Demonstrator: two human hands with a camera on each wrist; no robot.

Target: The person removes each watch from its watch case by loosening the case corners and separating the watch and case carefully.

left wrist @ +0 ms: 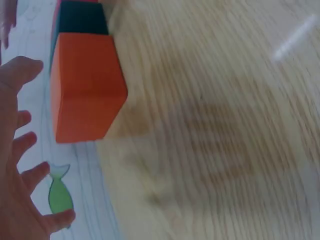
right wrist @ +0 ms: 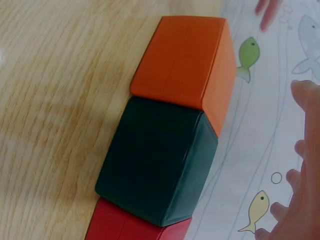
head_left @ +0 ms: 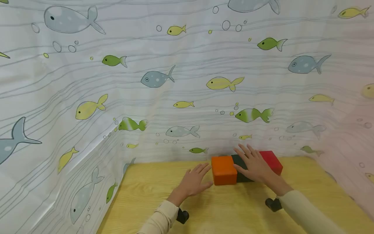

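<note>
Three blocks stand in a touching row at the back of the wooden table (head_left: 233, 211): an orange block (head_left: 223, 169), a dark green block (head_left: 240, 177) and a red block (head_left: 273, 161). My left hand (head_left: 195, 179) lies open with straight fingers just left of the orange block (left wrist: 87, 85), its fingers (left wrist: 22, 145) apart from it. My right hand (head_left: 252, 162) is open with spread fingers over the dark green block (right wrist: 155, 160). Its fingers (right wrist: 300, 200) hold nothing, and the block's top shows uncovered. The red block (right wrist: 130, 225) peeks in below, with the orange block (right wrist: 187, 65) above.
A white curtain (head_left: 175, 97) printed with fish walls in the table at the back and on both sides, close behind the blocks. Bare wood lies in front of the blocks. Black camera mounts (head_left: 182, 216) sit at my wrists.
</note>
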